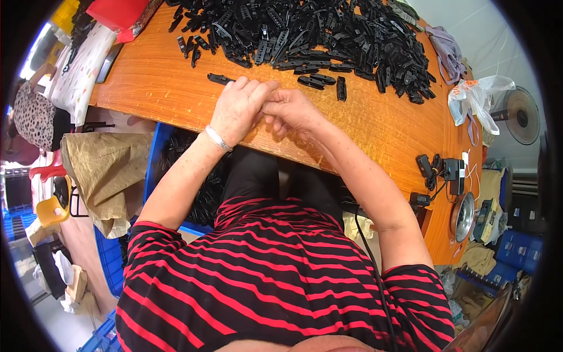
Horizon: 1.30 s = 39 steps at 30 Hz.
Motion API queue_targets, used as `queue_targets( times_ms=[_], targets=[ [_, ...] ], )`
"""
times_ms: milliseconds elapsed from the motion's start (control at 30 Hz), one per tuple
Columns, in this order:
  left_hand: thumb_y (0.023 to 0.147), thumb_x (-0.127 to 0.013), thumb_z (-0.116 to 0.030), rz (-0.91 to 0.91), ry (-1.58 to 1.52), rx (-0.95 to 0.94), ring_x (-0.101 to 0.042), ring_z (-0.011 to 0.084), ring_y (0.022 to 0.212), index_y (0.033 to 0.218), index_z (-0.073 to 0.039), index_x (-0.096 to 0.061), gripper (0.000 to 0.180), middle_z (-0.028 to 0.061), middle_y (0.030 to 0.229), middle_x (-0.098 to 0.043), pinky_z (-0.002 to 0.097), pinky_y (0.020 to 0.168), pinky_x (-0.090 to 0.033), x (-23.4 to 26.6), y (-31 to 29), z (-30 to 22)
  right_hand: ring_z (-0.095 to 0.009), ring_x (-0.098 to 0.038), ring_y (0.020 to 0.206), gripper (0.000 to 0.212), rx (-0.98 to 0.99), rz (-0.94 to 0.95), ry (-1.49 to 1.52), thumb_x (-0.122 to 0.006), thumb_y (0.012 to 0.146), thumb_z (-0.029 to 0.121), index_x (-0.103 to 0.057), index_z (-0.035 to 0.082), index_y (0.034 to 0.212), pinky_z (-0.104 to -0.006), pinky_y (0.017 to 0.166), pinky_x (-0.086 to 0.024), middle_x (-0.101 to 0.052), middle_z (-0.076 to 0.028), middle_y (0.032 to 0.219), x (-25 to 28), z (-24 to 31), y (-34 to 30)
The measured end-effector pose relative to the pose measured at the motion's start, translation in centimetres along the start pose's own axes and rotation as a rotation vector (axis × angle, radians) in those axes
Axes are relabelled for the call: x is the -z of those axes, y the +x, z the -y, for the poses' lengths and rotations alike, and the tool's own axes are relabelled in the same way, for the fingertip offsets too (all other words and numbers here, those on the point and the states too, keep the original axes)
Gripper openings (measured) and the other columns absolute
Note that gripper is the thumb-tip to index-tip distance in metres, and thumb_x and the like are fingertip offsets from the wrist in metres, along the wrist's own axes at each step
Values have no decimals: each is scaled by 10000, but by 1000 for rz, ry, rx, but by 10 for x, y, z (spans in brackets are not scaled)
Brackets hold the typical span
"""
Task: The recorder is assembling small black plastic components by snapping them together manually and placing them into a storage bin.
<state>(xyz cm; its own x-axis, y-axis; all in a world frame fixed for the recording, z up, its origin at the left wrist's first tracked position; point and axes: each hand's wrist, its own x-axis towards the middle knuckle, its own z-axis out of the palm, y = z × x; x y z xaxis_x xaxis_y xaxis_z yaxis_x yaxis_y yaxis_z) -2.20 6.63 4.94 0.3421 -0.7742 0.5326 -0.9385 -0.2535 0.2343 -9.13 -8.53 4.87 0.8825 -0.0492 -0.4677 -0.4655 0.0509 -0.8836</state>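
The left hand (239, 110) and right hand (295, 111) met over the table (381, 132), close to its near edge, fingers curled toward each other and touching. The grip looked like a close pinch where they met, but the fingers covered whatever was between them, so I could not tell whether either hand was spread, pressed together or closed on something. One black part (219, 78) lay just beyond the left hand, its near end close to the knuckles; whether it touched them was unclear. The pile (316, 35) of similar parts covered the far side of the table, with a few loose pieces (341, 88) at its near fringe. Under the table, to the person's left, a blue bin (153, 167) held more black pieces.

The step in hand seemed to be fine finger work on one small piece, both hands sharing it. The next move probably called for a steady left hand while the right pressed or turned the piece, then a free hand to set it aside
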Motion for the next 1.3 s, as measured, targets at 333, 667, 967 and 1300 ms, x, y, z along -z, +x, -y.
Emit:
queue_targets(
  times_ms=[333,667,967,1300],
  targets=[
    [863,-661,-132,69,-1066,584,-534,48,650,1082,-25,-592,254,-18,796,-593,183,554,-436,9,4,35,-73,-529,503,157,48,32,-37,-672,855,155,-568,37,858,-210,447,-434,-594,-19,665,34,13,6],
    [809,-714,-133,10,-874,956,-525,65,579,812,-8,-624,154,1,677,-591,210,541,-439,-18,-2,31,-96,-485,459,180,-31,-101,173,-691,836,97,-554,-20,827,-227,397,-400,-568,-62,635,26,-8,18],
    [791,-728,-148,-18,-809,988,-505,67,611,810,4,-621,187,2,680,-592,231,571,-441,-43,-17,46,-109,-509,442,187,-38,-144,100,-684,833,84,-555,-23,752,-241,365,-399,-566,-70,609,22,-10,27],
    [804,-727,-279,399,-506,943,-540,129,590,797,-8,-610,295,59,651,-600,296,582,-467,-29,8,61,-107,-483,413,264,-209,-120,-72,-702,830,143,-528,-15,710,-262,349,-396,-563,-79,580,25,13,30]
  ],
)
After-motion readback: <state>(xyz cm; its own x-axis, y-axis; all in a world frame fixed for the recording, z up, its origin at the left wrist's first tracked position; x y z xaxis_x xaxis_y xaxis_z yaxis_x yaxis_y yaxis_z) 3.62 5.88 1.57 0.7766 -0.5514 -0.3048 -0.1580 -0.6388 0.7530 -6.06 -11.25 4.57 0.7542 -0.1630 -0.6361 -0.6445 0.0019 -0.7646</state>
